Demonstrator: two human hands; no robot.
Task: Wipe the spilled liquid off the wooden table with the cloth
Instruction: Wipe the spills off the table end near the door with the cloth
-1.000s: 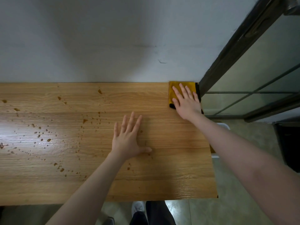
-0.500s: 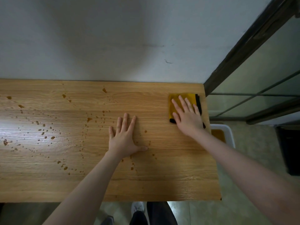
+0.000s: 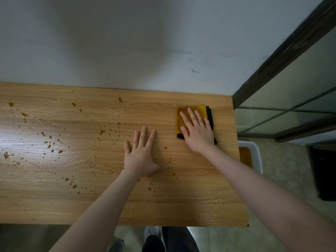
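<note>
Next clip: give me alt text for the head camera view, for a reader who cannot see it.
A person's right hand presses flat on a folded yellow cloth near the right end of a wooden table, while the left hand rests flat, fingers spread, beside it. Brown droplets of spilled liquid speckle the table to the left, unwiped.

White bin [image 3: 256, 155], grey wall [image 3: 127, 42], glass door [image 3: 291, 99]

The light wooden bench [image 3: 190, 202] stands against the pale grey wall [image 3: 127, 42]; the folded yellow cloth with black edging [image 3: 183, 113] lies near its far right corner, under the right hand [image 3: 197, 132]; the left hand [image 3: 141, 154] rests flat just left of it; brown liquid droplets [image 3: 49, 142] scatter leftward; a white plastic tub [image 3: 253, 151] sits on the floor right of the bench.
</note>
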